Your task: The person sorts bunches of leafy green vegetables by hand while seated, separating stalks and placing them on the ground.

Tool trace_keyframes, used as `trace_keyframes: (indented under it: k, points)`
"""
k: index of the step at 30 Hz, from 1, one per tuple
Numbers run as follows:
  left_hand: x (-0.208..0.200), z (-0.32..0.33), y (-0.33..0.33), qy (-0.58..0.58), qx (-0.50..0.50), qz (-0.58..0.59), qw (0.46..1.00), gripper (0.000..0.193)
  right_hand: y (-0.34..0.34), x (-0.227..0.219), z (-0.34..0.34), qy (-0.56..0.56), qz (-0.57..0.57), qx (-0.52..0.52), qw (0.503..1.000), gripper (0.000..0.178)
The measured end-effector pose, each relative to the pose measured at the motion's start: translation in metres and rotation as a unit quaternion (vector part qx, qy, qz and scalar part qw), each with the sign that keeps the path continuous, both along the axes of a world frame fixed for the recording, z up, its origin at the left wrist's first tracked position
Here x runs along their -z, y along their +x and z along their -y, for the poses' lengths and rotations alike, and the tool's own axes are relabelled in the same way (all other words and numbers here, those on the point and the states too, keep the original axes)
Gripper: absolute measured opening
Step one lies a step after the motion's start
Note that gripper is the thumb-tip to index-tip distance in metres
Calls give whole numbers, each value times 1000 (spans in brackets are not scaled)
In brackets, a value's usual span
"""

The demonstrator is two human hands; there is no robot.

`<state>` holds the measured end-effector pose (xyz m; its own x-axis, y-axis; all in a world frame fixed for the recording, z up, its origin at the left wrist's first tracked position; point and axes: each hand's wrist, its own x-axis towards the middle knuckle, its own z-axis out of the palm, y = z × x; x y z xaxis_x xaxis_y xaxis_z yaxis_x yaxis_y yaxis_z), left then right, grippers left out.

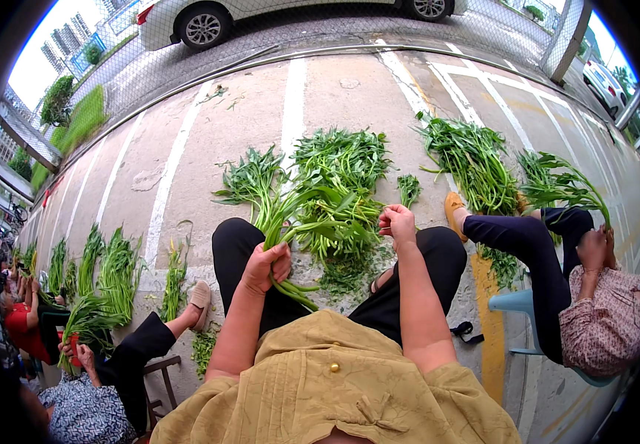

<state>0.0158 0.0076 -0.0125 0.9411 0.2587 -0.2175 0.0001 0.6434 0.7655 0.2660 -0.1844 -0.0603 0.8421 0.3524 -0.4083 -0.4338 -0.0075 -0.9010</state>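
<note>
My left hand (pixel 270 266) is wrapped round a bunch of long-stemmed leafy greens (pixel 270 214), like water spinach. The cut stems come out below the fist toward my lap, and the leaves fan out above it. A large pile of the same greens (pixel 342 166) lies on the ground between my knees. To the right of that pile, my right hand (pixel 398 225) is raised near my right knee with its fingers pinched together. Whatever is between those fingertips is too small to make out. Torn leaf scraps (pixel 344 275) lie on the ground below the pile.
At right, a person on a blue stool (pixel 516 303) holds a green bunch (pixel 568 181) beside another heap (pixel 475 163). At left, a seated person holds greens (pixel 87 322), near several bunches (pixel 119 274) on the pavement. A wire fence (pixel 298 37) and white car (pixel 275 11) stand beyond.
</note>
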Motion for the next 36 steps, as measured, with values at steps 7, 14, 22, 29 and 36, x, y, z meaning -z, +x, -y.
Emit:
trace_keyframes:
  k: [7,14,22,29,36]
  points:
    - [-7,2,-1,3,2,-2,1000,26,-4,3,2,-72,81,-131,985,11]
    - [-3,3,-5,9,13,20,1000,25,-22,-5,-5,-12,145,-95,985,12]
    - [-7,7,-5,30,39,-6,999,27,-31,-26,-3,78,-21,-129,988,19]
    - [-11,10,-5,40,49,-22,998,24,-30,-18,-2,55,18,-150,987,17]
    - [-4,9,-5,54,48,-24,997,26,-29,-6,-5,-51,223,-169,959,19]
